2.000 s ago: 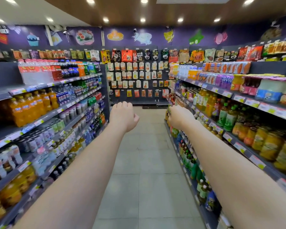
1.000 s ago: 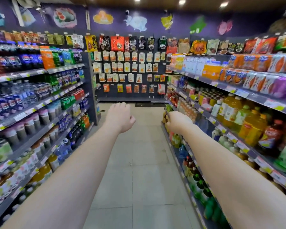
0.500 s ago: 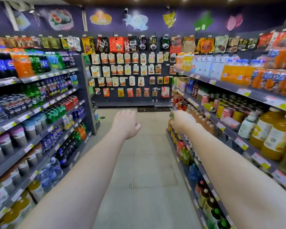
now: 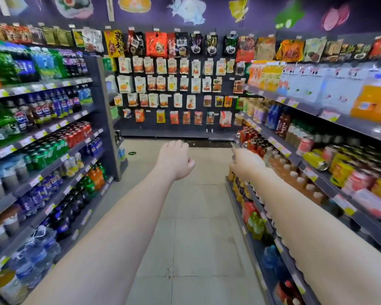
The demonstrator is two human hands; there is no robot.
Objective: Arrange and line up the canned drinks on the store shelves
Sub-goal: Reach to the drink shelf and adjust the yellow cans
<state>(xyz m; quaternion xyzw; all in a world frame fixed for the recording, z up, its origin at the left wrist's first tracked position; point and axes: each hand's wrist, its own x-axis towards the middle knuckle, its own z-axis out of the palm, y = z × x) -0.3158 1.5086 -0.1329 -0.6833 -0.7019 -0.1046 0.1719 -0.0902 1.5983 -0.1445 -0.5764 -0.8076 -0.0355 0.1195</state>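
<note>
The canned drinks sit on both sides of the aisle. On the left, red cans (image 4: 77, 133) and green cans (image 4: 42, 151) stand in rows on a middle shelf. On the right shelf (image 4: 327, 188) a yellow can (image 4: 315, 160) lies on its side in front of upright yellow and pink cans (image 4: 348, 175), with more red ones at the far end.

Both arms reach forward over the aisle. The left hand (image 4: 174, 160) hangs with loosely curled fingers and holds nothing. The right hand (image 4: 245, 164) is near the right shelf's front edge, touching no can; its fingers are hidden behind its back, so I cannot tell how they lie.

The cans are probably full, so fairly heavy for their size, stiff, and smooth enough to slip. The tipped one will likely roll if nudged and dent if dropped. It is best gripped around the middle of its wall, thumb opposite fingers, then stood on its base.

The shelves are dark and flat, with price tags (image 4: 310, 173) along their front edges and little spare room between rows. The floor (image 4: 196, 227) is pale tile. Snack packets (image 4: 174, 84) hang on the far wall under a purple band of painted pictures.
</note>
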